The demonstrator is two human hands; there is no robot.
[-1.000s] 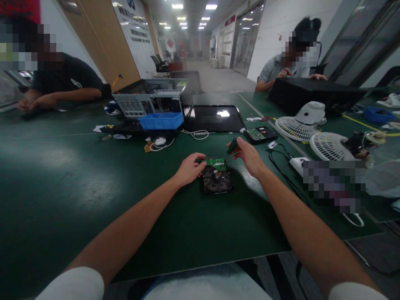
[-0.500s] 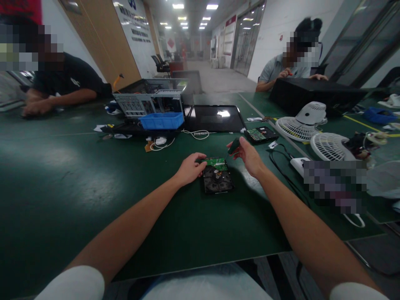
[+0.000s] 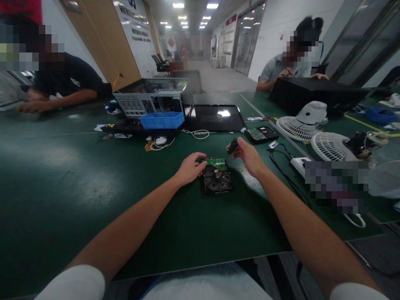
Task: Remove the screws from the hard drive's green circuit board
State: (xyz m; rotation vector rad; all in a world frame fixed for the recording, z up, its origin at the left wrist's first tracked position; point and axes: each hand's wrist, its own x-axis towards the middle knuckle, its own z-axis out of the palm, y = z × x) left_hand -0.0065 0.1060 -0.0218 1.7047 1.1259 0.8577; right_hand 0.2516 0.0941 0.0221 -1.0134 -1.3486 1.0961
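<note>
A hard drive lies on the green table in front of me, its green circuit board at the far end. My left hand grips the drive's left edge near the board, fingers curled against it. In my right hand is a screwdriver with a dark green handle, held tilted over the board's right corner. Its thin shaft points down toward that corner; whether the tip touches a screw is too small to see.
Beyond my hands stand a blue bin, an opened computer case and a black panel. Another drive lies to the right, near white fan parts and a power strip with cables. Two people sit across the table, one behind a black case.
The screwdriver handle has shifted very slightly in my right hand. My left hand and the hard drive stay put. The person at left has moved their hands a little.
</note>
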